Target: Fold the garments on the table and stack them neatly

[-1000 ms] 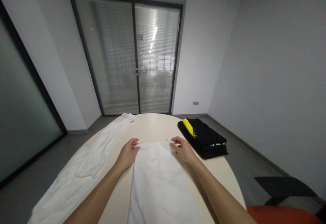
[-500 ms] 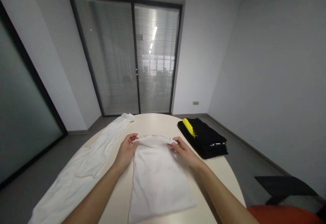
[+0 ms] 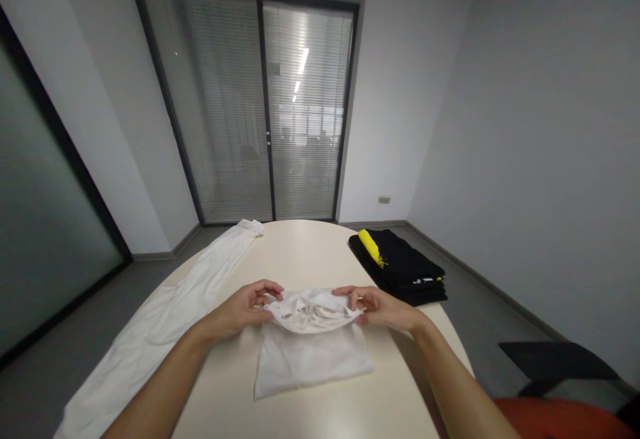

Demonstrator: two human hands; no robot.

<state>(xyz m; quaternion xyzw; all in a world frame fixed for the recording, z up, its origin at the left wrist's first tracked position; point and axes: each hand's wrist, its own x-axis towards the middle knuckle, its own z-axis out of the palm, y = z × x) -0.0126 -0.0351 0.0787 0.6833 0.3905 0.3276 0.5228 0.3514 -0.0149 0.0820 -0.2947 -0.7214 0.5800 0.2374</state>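
Observation:
A folded white cloth garment (image 3: 313,358) lies in front of me on the pale round table (image 3: 295,252). Its far end is lifted and gathered, so the edge bows toward me and crumpled layers show inside. My left hand (image 3: 253,304) pinches the left corner of that edge between thumb and fingers. At the right corner, my right hand (image 3: 377,306) grips the same edge, thumb below and fingers above. The near part of the garment rests flat on the tabletop. Which kind of garment it is, I cannot tell.
Another long white cloth (image 3: 165,316) is spread along the table's left side. A stack of folded black garments (image 3: 403,259) with a yellow print (image 3: 370,247) sits at the right edge. An orange chair (image 3: 560,419) with a black armrest (image 3: 557,360) stands at lower right.
Both hands have drawn the garment's far edge toward me and raised it, shortening the flat part. The far opening now gapes in crumpled folds. The other cloth and the black stack have stayed put.

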